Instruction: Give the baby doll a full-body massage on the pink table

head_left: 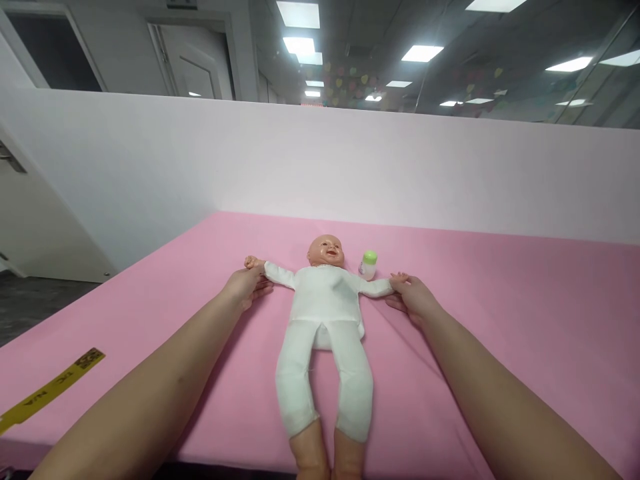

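A baby doll (325, 313) in a white suit lies on its back on the pink surface (500, 333), head away from me, arms spread wide. My left hand (247, 285) grips the doll's arm on the left, near its wrist. My right hand (413, 297) is closed round the doll's other wrist. A small bottle with a green cap (368, 265) stands just beside the doll's head, close to my right hand.
A white partition wall (320, 167) runs along the far edge of the pink surface. A yellow tape strip (50, 388) lies at the near left edge. Beyond the left edge the floor drops away.
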The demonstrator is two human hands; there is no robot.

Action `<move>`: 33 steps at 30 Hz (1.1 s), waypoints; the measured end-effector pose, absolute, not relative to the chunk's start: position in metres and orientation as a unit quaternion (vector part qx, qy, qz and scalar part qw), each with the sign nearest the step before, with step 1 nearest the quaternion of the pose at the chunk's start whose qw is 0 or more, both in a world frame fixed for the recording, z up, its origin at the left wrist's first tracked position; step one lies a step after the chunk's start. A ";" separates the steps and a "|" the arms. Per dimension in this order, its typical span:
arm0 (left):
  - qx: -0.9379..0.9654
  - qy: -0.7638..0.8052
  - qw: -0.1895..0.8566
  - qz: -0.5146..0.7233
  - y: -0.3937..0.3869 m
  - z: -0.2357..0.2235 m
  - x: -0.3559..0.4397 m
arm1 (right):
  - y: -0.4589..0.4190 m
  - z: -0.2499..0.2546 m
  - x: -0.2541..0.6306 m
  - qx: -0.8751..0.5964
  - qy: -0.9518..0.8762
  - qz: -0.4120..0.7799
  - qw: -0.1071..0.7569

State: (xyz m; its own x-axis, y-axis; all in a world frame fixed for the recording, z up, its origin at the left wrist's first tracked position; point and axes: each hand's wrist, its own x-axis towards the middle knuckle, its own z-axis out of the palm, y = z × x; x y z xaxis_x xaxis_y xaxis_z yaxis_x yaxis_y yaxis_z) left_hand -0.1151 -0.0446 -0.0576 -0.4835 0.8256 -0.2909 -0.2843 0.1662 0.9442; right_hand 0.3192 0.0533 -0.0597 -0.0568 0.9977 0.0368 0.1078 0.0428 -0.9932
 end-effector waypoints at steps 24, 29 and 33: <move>0.814 0.534 -0.042 0.226 -0.098 -0.020 -0.034 | -0.031 -0.027 0.259 -0.249 -0.917 0.040 0.310; 0.818 0.534 -0.044 0.209 -0.100 -0.019 -0.030 | -0.035 -0.023 0.257 -0.248 -0.920 0.053 0.297; 0.779 0.554 0.012 0.294 -0.098 -0.022 -0.031 | -0.028 -0.025 0.260 -0.321 -0.850 0.226 0.350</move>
